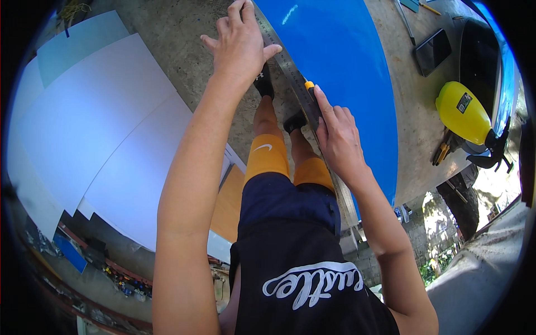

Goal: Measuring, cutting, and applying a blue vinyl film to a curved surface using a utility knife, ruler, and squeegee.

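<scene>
A long metal ruler (289, 66) lies along the near left edge of a bright blue sheet (349, 72). My left hand (237, 44) rests on the ruler's far part, thumb and fingers spread. Pinched in my right hand (341, 137) is a utility knife (310, 86) with a yellow tip section and a dark body. Its thin blade touches or nearly touches the blue sheet beside the ruler's edge. My right index finger stretches along the knife's top, while the palm hides the rest of its handle.
On the worktable (410, 84) at right lie a black phone (432, 52), a yellow spray bottle (463, 111), orange-handled pliers (442, 152) and a screwdriver-like tool (406, 22). Large white sheets (106, 123) stand at left. My legs are below the ruler, over the concrete floor (167, 39).
</scene>
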